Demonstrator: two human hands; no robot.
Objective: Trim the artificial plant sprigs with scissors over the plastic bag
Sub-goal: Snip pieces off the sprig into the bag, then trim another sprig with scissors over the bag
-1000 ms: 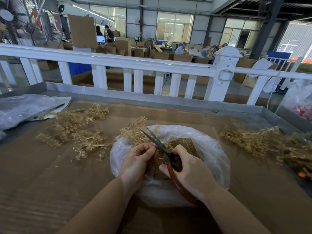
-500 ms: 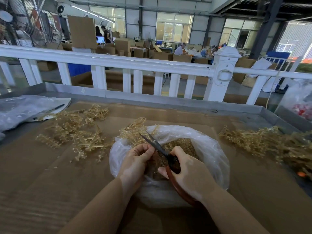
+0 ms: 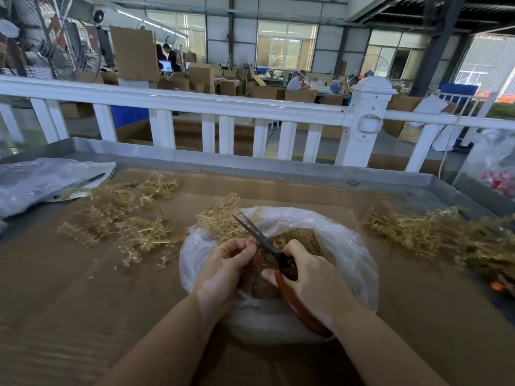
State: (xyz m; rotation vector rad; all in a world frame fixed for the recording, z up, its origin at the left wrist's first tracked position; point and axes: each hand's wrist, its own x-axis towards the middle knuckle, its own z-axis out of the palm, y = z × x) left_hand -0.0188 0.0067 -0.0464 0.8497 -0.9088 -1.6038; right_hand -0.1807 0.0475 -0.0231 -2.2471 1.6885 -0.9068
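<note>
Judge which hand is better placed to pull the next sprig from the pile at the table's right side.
Probably the left hand. The pile lies nearer the right hand, but that hand's grip is taken by the scissors; the left pinches only a sprig piece over the plastic bag.

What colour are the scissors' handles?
Reddish-brown handles, with dark blades; the head view shows the scissors in the right hand.

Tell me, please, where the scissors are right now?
In the head view, the scissors are low centre, held in the right hand above the open bag, blades angled up-left past the left hand.
</note>
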